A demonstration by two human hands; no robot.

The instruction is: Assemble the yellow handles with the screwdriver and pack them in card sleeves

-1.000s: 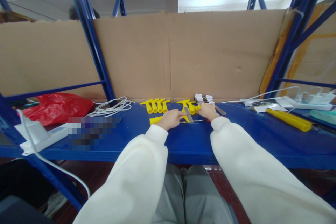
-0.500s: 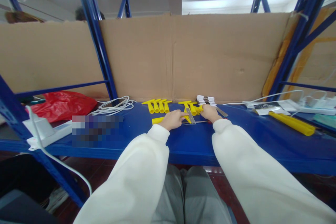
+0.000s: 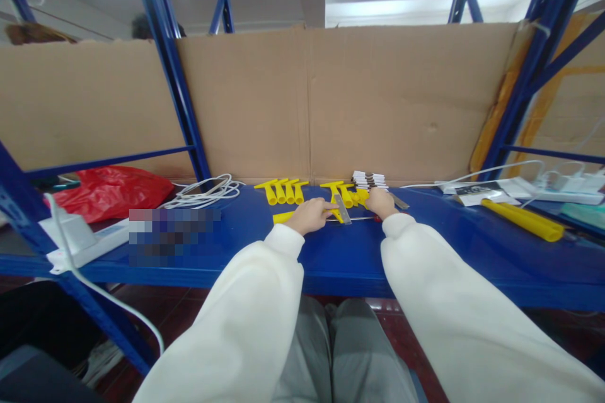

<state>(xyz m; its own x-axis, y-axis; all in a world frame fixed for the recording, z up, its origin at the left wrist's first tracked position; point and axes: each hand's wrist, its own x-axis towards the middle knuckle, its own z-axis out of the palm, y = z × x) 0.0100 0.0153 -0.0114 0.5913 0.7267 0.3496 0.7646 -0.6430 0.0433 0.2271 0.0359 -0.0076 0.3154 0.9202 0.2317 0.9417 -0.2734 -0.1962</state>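
My left hand [image 3: 308, 215] is closed around a yellow-handled scraper. The handle's end [image 3: 282, 218] sticks out to the left of the fist, and a flat metal blade [image 3: 343, 209] slants up at the right. My right hand [image 3: 380, 203] has its fingers curled at a group of yellow T-shaped plastic pieces [image 3: 347, 195]; what they grip is hidden. Just below that hand shows a red end [image 3: 377, 218], with a thin metal rod [image 3: 362, 219] running left from it. A loose metal blade [image 3: 401, 201] lies right of the hand.
Several yellow T-shaped pieces [image 3: 285, 191] stand in a row at the back. Behind my right hand are stacked white-and-black bundles [image 3: 369, 180]. A yellow tube [image 3: 522, 220] lies at right. White cable [image 3: 208, 192], a red bag [image 3: 125, 190] and a power strip [image 3: 101, 244] sit at left.
My right hand has drawn back slightly from the yellow pieces, leaving more of them showing. My left hand keeps its hold on the scraper.
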